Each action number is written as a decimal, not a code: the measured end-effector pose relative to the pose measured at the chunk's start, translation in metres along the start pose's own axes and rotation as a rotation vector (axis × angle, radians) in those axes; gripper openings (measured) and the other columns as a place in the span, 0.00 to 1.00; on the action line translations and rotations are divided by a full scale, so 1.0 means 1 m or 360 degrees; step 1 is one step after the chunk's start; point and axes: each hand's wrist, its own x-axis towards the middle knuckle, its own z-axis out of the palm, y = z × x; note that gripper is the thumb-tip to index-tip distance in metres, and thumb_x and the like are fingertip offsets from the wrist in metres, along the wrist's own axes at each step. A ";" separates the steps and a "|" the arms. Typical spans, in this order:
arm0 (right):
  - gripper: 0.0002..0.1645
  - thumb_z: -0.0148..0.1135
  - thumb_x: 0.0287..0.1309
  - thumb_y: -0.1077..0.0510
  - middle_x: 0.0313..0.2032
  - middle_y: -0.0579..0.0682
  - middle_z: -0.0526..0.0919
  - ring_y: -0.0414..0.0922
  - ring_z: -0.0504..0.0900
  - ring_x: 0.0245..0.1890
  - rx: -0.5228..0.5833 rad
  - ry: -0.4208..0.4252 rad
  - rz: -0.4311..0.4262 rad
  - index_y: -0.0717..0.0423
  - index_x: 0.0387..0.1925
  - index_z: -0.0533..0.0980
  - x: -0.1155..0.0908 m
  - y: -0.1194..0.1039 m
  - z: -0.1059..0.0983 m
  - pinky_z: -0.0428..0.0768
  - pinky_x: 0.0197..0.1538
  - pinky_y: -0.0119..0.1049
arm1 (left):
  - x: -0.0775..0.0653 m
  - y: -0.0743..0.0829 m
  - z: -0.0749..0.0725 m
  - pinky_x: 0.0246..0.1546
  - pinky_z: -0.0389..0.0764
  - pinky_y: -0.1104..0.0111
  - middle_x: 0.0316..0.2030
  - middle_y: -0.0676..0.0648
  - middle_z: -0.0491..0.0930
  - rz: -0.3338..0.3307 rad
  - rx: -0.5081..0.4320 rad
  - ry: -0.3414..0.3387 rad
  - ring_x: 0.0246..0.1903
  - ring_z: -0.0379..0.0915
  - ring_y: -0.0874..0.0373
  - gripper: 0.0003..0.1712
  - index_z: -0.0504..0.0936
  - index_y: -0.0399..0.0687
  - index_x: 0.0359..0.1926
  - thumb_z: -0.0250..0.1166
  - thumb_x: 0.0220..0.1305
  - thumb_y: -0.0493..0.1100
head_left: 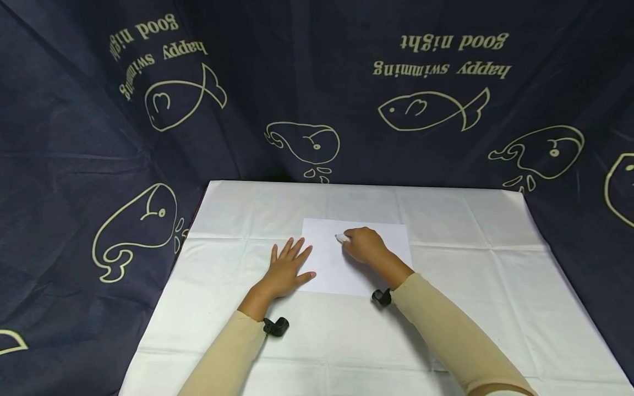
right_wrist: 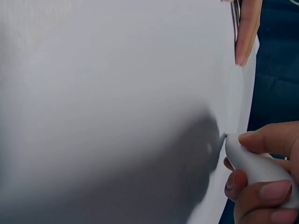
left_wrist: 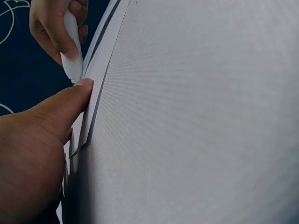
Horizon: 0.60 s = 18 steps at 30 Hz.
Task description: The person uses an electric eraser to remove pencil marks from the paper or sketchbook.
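A sheet of white paper (head_left: pixel 329 270) lies flat on the white-covered table. My right hand (head_left: pixel 365 246) holds a thick white pen (head_left: pixel 342 237) over the upper middle of the sheet. In the right wrist view, thumb and fingers wrap the pen's smooth body (right_wrist: pixel 259 169), its small dark tip right at the paper surface. My left hand (head_left: pixel 283 275) rests with fingers spread across the sheet's left edge, thumb and fingertips on the paper. The left wrist view shows the left thumb (left_wrist: pixel 70 105) in front, overlapping the pen's lower end. No marks show on the paper.
A creased white cloth (head_left: pixel 455 220) covers the table. Dark blue curtains (head_left: pixel 297 71) with fish and whale prints hang behind it and at both sides. Small black wrist devices sit at the left cuff (head_left: pixel 276 327) and right cuff (head_left: pixel 381 297).
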 end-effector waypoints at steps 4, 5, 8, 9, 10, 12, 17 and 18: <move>0.26 0.56 0.67 0.51 0.58 0.59 0.84 0.60 0.81 0.61 -0.0005 -0.0027 -0.0051 0.56 0.63 0.78 -0.007 0.000 0.003 0.77 0.65 0.54 | 0.000 0.001 -0.001 0.75 0.29 0.35 0.82 0.47 0.41 -0.0008 0.0008 -0.0016 0.82 0.28 0.43 0.43 0.53 0.55 0.80 0.54 0.73 0.65; 0.26 0.56 0.67 0.51 0.58 0.59 0.84 0.60 0.81 0.61 -0.0006 -0.0032 -0.0062 0.56 0.63 0.78 -0.009 0.000 0.003 0.77 0.65 0.54 | -0.001 0.002 -0.002 0.75 0.29 0.35 0.82 0.46 0.41 -0.0002 -0.0001 -0.0009 0.82 0.29 0.43 0.43 0.54 0.54 0.80 0.54 0.73 0.65; 0.25 0.58 0.67 0.51 0.57 0.58 0.85 0.60 0.81 0.61 -0.0002 -0.0050 -0.0088 0.56 0.61 0.80 -0.018 -0.002 0.004 0.77 0.65 0.55 | -0.001 0.002 -0.003 0.75 0.29 0.35 0.82 0.46 0.41 -0.0002 -0.0009 -0.0022 0.81 0.29 0.42 0.43 0.54 0.54 0.80 0.54 0.73 0.65; 0.25 0.58 0.67 0.51 0.57 0.58 0.85 0.60 0.81 0.60 0.0007 -0.0060 -0.0097 0.56 0.61 0.80 -0.021 -0.002 0.004 0.77 0.65 0.55 | -0.001 0.002 -0.003 0.75 0.29 0.35 0.82 0.46 0.41 -0.0002 -0.0009 -0.0023 0.81 0.29 0.42 0.43 0.54 0.54 0.80 0.54 0.73 0.65; 0.24 0.59 0.67 0.51 0.56 0.58 0.86 0.59 0.82 0.60 0.0028 -0.0072 -0.0102 0.56 0.60 0.80 -0.024 -0.003 0.004 0.77 0.64 0.55 | -0.001 0.002 -0.003 0.75 0.29 0.34 0.82 0.46 0.41 0.0001 -0.0006 -0.0021 0.81 0.29 0.42 0.43 0.54 0.54 0.80 0.54 0.73 0.65; 0.23 0.60 0.66 0.52 0.55 0.57 0.86 0.59 0.83 0.58 0.0059 -0.0096 -0.0118 0.56 0.60 0.81 -0.029 -0.004 0.004 0.79 0.62 0.54 | 0.000 0.002 -0.002 0.75 0.29 0.35 0.82 0.46 0.41 -0.0004 0.0009 -0.0026 0.82 0.29 0.43 0.44 0.53 0.55 0.81 0.54 0.73 0.66; 0.22 0.62 0.66 0.52 0.53 0.56 0.87 0.57 0.83 0.57 0.0092 -0.0137 -0.0146 0.56 0.58 0.81 -0.041 -0.006 0.006 0.79 0.61 0.54 | 0.000 0.001 0.000 0.75 0.30 0.34 0.82 0.46 0.42 0.0004 0.0013 0.0003 0.81 0.30 0.42 0.43 0.54 0.55 0.80 0.54 0.73 0.66; 0.22 0.63 0.66 0.52 0.53 0.56 0.87 0.57 0.83 0.57 0.0090 -0.0142 -0.0153 0.56 0.58 0.82 -0.043 -0.006 0.006 0.79 0.61 0.54 | 0.000 0.001 0.001 0.75 0.30 0.34 0.82 0.46 0.42 0.0006 0.0008 0.0003 0.81 0.30 0.42 0.43 0.54 0.55 0.80 0.54 0.73 0.65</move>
